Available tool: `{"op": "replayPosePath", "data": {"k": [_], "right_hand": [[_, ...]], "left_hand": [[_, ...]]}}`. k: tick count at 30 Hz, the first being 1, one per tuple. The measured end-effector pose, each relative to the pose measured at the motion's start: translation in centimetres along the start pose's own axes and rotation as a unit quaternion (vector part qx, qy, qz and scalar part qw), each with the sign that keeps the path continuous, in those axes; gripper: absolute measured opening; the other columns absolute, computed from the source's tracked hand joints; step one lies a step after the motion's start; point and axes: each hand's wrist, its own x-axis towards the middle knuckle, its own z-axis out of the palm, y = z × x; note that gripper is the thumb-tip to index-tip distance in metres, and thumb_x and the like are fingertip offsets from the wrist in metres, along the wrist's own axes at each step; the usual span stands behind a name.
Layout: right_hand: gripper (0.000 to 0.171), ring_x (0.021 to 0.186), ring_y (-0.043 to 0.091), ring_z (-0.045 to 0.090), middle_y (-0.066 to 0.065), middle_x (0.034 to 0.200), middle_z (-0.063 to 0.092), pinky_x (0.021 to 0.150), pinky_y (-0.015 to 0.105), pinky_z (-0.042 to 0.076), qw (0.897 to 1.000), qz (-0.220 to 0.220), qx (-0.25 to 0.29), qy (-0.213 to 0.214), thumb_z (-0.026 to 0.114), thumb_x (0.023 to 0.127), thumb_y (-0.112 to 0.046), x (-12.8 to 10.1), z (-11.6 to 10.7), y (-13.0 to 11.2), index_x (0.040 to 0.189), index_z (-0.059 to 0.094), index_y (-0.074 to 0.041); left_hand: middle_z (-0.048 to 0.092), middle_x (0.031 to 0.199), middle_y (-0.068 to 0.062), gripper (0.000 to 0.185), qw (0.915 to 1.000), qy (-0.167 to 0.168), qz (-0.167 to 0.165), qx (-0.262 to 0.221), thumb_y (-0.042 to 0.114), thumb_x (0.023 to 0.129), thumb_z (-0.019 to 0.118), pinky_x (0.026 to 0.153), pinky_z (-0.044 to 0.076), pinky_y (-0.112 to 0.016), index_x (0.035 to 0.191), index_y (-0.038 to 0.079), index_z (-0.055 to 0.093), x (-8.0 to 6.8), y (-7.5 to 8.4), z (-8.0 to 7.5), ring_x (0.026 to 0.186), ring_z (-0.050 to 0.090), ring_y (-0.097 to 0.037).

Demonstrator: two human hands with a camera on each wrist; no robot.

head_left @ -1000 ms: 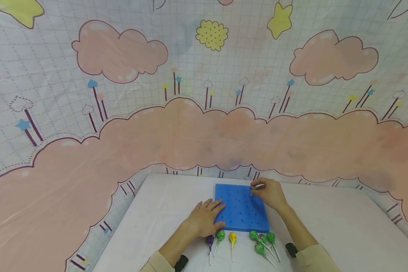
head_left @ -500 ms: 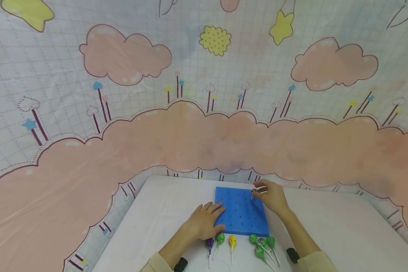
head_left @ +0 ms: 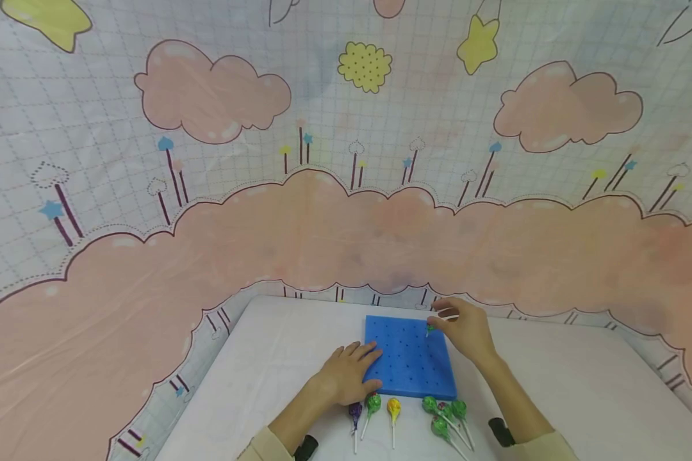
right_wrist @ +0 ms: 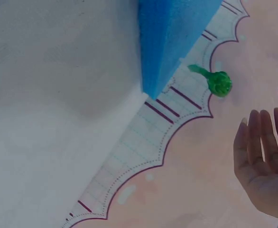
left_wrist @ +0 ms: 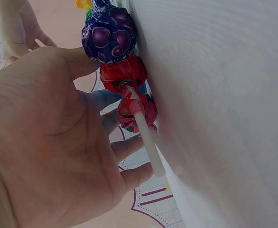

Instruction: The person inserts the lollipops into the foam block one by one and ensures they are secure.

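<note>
My left hand [head_left: 343, 378] rests on the left edge of the blue perforated foam board [head_left: 409, 358], its fingers spread over the near-left part. Near the board's far right corner, a green lollipop [right_wrist: 219, 84] stands with its stick at the top face. My right hand [head_left: 466, 330] is just above and to the right of it; the right wrist view shows a gap between the fingers [right_wrist: 267, 142] and the candy. Close to my left palm lie a purple lollipop [left_wrist: 109, 35], a red one [left_wrist: 125, 73] and a pinkish-red one [left_wrist: 136, 114].
In front of the board lie a green lollipop [head_left: 373, 403], a yellow lollipop [head_left: 394, 406] and, to the right, several more green lollipops [head_left: 440, 426]. Everything sits on a white table [head_left: 288, 339]. A patterned cloth [head_left: 346, 237] hangs behind it.
My right hand has let go of the green lollipop and drawn slightly up and right from it. My left hand stays on the board. The head view tilted slightly.
</note>
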Motion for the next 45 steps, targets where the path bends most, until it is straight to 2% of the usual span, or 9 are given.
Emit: {"op": "replayPosePath", "data": {"k": [4,8,15,22,32,41,45], "right_hand": [[0.024,0.100,0.034,0.074,0.015,0.112,0.076,0.082,0.045,0.064,1.000,-0.007,0.003,-0.013,0.082,0.092,-0.015,-0.3,-0.4,-0.6,0.115,0.075,-0.008],[0.019,0.099,0.029,0.074,0.009,0.108,0.076,0.080,0.039,0.064,0.999,-0.022,0.006,-0.046,0.081,0.093,-0.014,-0.8,-0.7,-1.3,0.111,0.076,-0.011],[0.017,0.094,0.020,0.072,0.002,0.101,0.076,0.082,0.037,0.063,0.995,-0.046,-0.028,-0.084,0.083,0.091,-0.014,-2.1,-0.8,-2.1,0.106,0.077,-0.014],[0.019,0.089,0.011,0.069,-0.002,0.100,0.076,0.079,0.031,0.061,0.990,-0.019,-0.050,-0.127,0.084,0.089,-0.014,-3.3,-0.8,-2.6,0.107,0.078,-0.013],[0.026,0.083,0.012,0.065,-0.003,0.094,0.074,0.071,0.024,0.056,0.969,-0.018,-0.053,-0.239,0.090,0.082,-0.017,-4.3,-1.2,-2.8,0.105,0.078,-0.012],[0.027,0.081,0.011,0.063,-0.007,0.090,0.071,0.070,0.028,0.057,0.955,-0.033,-0.073,-0.285,0.093,0.079,-0.029,-5.0,-0.8,-2.4,0.098,0.077,-0.017],[0.024,0.075,0.012,0.063,-0.008,0.087,0.071,0.064,0.027,0.056,0.949,-0.032,-0.066,-0.307,0.093,0.078,-0.027,-5.4,-0.7,-2.5,0.094,0.077,-0.018]], "left_hand": [[0.034,0.169,0.000,0.067,1.0000,-0.002,-0.001,-0.002,0.057,0.104,0.052,0.122,0.033,-0.053,0.161,0.024,0.041,0.0,-0.1,0.0,0.153,0.035,-0.031],[0.034,0.169,0.000,0.067,1.0000,-0.004,-0.004,-0.002,0.057,0.104,0.052,0.122,0.033,-0.053,0.162,0.024,0.041,0.0,-0.2,0.0,0.153,0.035,-0.031],[0.034,0.169,0.000,0.067,1.0000,-0.002,-0.004,-0.002,0.057,0.104,0.052,0.122,0.033,-0.053,0.162,0.024,0.041,0.0,-0.2,-0.1,0.154,0.034,-0.031],[0.034,0.169,0.000,0.067,1.0000,-0.001,-0.002,-0.002,0.057,0.104,0.052,0.122,0.033,-0.054,0.162,0.024,0.041,0.1,-0.1,-0.1,0.153,0.035,-0.031],[0.034,0.169,-0.001,0.066,0.9999,-0.001,0.000,-0.014,0.055,0.105,0.053,0.122,0.033,-0.054,0.162,0.022,0.041,0.0,-0.2,-0.2,0.153,0.035,-0.031],[0.032,0.170,-0.001,0.067,0.9998,-0.002,0.001,-0.017,0.054,0.105,0.053,0.123,0.031,-0.054,0.162,0.022,0.040,0.2,-0.3,0.1,0.154,0.034,-0.031],[0.033,0.169,0.000,0.067,0.9999,-0.003,-0.005,-0.012,0.055,0.105,0.053,0.122,0.033,-0.053,0.162,0.023,0.041,0.1,-0.2,0.0,0.153,0.036,-0.030]]}}
